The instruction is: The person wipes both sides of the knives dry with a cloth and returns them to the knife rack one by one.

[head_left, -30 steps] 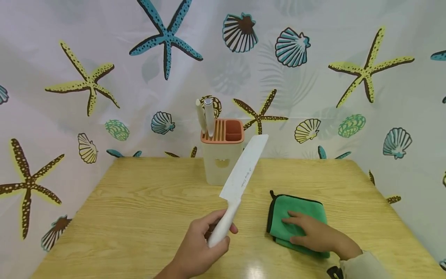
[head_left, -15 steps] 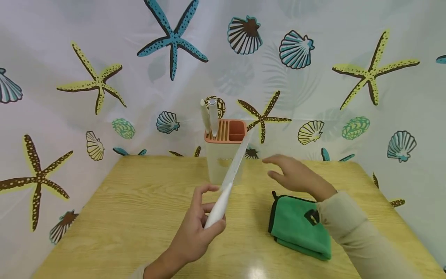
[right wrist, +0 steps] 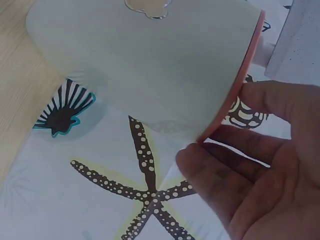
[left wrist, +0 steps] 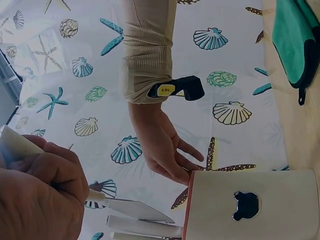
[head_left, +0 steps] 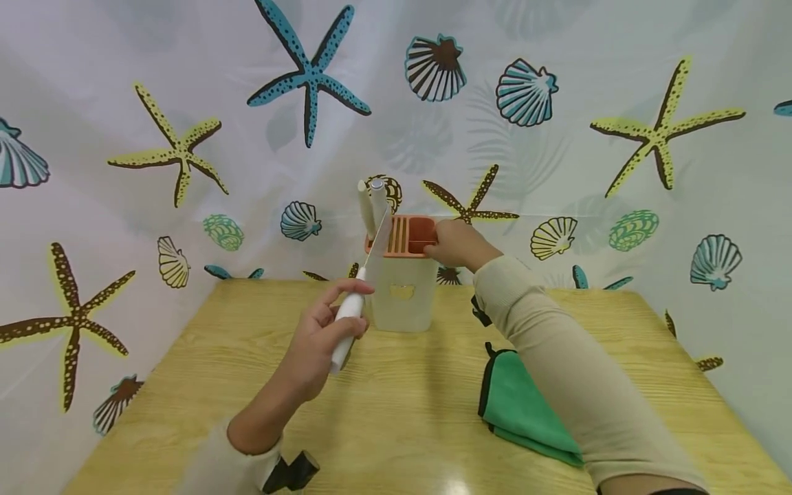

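My left hand (head_left: pixel 315 337) grips a knife by its white handle (head_left: pixel 349 313). The pale blade (left wrist: pixel 140 210) points up and away, its tip over the slotted side of a cream knife holder (head_left: pixel 402 306) with an orange top. At that holder's right end, my right hand (head_left: pixel 458 244) grips the orange rim (right wrist: pixel 227 107), thumb on top and fingers along the outer side. Two pale handles (head_left: pixel 366 210) stand in the slots at the left, partly behind the blade. Beside the slots lies a square orange compartment (head_left: pixel 422 234).
A folded green cloth (head_left: pixel 522 409) with black edging lies on the wooden table (head_left: pixel 260 385) at the right, partly under my right forearm. Behind the table hangs a white curtain (head_left: pixel 247 41) printed with starfish and shells.
My right hand has left the green cloth and reached up to the holder's right rim. The left hand has carried the knife forward and left, bringing the blade over the slots.
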Demonstrator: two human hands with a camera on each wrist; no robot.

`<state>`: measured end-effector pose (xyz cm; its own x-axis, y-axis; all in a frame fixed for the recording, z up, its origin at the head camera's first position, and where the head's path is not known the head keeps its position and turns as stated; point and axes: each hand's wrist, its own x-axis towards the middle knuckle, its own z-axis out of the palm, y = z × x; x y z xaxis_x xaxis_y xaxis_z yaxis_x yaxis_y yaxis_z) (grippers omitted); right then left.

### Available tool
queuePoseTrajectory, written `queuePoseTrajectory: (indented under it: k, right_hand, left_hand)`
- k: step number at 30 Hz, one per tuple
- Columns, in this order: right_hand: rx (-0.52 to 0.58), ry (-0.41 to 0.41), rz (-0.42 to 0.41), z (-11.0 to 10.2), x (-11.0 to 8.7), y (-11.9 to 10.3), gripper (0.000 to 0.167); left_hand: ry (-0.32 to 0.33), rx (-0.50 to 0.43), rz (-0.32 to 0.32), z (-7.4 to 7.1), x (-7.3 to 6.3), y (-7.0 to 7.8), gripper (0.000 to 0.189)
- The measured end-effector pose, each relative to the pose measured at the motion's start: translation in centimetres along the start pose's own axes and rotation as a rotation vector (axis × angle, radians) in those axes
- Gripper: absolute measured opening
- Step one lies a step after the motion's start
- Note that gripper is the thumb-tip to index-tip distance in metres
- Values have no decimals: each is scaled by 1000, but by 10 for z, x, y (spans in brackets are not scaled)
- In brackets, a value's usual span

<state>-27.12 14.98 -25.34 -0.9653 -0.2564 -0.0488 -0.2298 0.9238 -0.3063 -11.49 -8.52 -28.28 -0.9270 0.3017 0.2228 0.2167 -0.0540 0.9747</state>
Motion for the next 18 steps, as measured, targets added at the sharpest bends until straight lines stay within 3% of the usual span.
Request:
queuePoseTrajectory:
  k: [7,12,18]
  right_hand:
    - [-94,-104,39,-5,2,0,39]
    - [-126,-115,65,-10,0,-4,31]
    - [-179,-135,89,-14,0,-11,37]
  left_hand:
    - [-15,-13,-35,-1,9,9,33]
    - [-14,-41,-100,0,13,13,30]
    - [-59,-104,-148,-2,20,22,23]
